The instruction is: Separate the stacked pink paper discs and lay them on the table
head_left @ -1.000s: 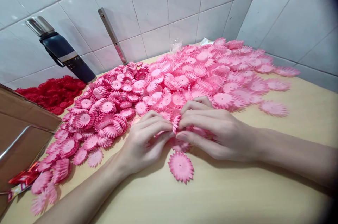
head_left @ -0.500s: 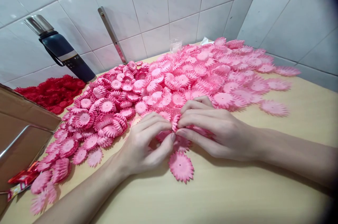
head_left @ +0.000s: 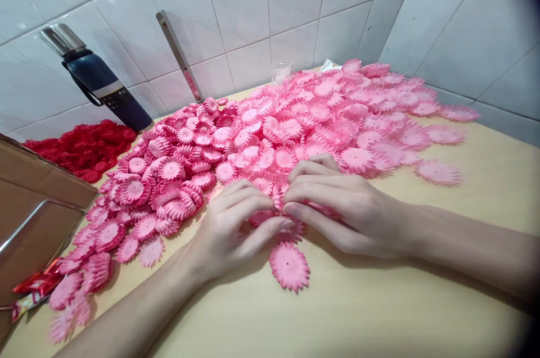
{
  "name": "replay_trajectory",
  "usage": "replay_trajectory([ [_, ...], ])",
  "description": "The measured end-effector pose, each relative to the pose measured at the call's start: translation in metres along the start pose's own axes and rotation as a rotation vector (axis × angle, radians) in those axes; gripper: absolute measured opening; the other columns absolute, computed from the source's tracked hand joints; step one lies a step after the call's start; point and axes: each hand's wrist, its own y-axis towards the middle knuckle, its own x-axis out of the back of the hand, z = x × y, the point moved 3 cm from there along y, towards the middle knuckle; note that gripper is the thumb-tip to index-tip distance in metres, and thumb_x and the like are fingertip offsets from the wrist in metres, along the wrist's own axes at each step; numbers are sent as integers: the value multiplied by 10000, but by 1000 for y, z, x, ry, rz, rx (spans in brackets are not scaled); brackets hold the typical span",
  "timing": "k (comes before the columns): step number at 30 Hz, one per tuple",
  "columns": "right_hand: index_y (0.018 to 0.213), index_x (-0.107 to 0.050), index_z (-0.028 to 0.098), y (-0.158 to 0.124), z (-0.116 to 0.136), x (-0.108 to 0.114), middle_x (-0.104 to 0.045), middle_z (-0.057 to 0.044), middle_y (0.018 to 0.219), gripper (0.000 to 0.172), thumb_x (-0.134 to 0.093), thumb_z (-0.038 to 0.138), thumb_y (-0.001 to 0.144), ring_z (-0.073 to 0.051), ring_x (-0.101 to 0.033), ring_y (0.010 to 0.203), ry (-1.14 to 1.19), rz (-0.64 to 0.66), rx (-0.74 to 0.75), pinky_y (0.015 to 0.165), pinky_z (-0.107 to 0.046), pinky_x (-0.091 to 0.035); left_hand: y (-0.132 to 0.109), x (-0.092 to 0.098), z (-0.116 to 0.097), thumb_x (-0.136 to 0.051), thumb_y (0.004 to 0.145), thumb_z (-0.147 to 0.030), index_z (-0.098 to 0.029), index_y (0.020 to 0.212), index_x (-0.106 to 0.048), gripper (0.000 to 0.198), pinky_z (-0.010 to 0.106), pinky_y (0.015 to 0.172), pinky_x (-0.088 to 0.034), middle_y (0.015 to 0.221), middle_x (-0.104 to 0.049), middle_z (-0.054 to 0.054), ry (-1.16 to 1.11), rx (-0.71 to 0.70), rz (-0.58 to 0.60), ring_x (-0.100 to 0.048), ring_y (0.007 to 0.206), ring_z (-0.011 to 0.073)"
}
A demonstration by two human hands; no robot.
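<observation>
Since the frame half a second ago, the left thumb has slid right, and its tip now reaches past the fingertips to just below the right thumb; the right hand looks almost unchanged.

From the head view, both hands meet near the middle of the table [head_left: 358, 313], close together at a small curled pink petal disc [head_left: 278, 195]. The right hand [head_left: 346, 209] has its thumb and forefinger pinched together on the disc's right side. The left hand [head_left: 234, 229] has its fingertips at the disc's left side, with the thumb stretched out below them; whether it grips the disc, I cannot tell, since the fingers hide the contact. Just on the near side of the hands, a flat pink petal disc with a dark centre hole [head_left: 289, 266] lies on the tabletop.

Beyond the hands spreads a heap of pink petal discs [head_left: 312, 116], curled and deeper pink at the left, flatter and paler at the right. At the far left are a pile of red petal pieces [head_left: 90, 147] and a dark blue vacuum flask [head_left: 105, 85] with a silver cap. Nearer on the left stand a cardboard box [head_left: 34, 195] and a red wrapper [head_left: 40, 282]. A clear plastic cup [head_left: 281, 72] stands at the far edge, by the tiled wall [head_left: 236, 9].
</observation>
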Motion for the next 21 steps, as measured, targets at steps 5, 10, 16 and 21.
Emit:
replay_trajectory([
  [5, 866, -583, 158, 0, -1, -1, -595, -25, 713, 144, -474, 127, 955, -165, -487, 731, 6, -3, 9, 727, -341, -338, -1, 0, 0, -655, 829, -100, -135, 873, -674, 60, 300, 666, -527, 778, -697, 79, 2, 5, -7, -626, 715, 164],
  [10, 860, -579, 152, 0, -2, -1, -595, -26, 712, 146, -473, 133, 958, -162, -476, 732, 17, 6, 0, 726, -344, -336, -1, -1, -1, -623, 817, -71, -134, 880, -669, 100, 306, 669, -525, 786, -695, 83, -11, 2, -1, -627, 719, 168],
  [16, 864, -577, 155, 0, -1, 0, -595, -22, 707, 130, -484, 138, 954, -162, -481, 729, 12, 10, -2, 723, -345, -333, -2, -1, 0, -603, 793, -34, -121, 876, -660, 133, 309, 652, -516, 780, -699, 91, -7, -6, 2, -626, 707, 171],
  [21, 878, -579, 170, -1, -1, -1, -610, -19, 719, 129, -478, 136, 953, -163, -492, 728, 6, 14, 0, 716, -339, -340, -1, -1, -2, -669, 785, -99, -138, 847, -661, 74, 307, 644, -517, 752, -692, 73, -2, -4, 6, -620, 693, 169],
])
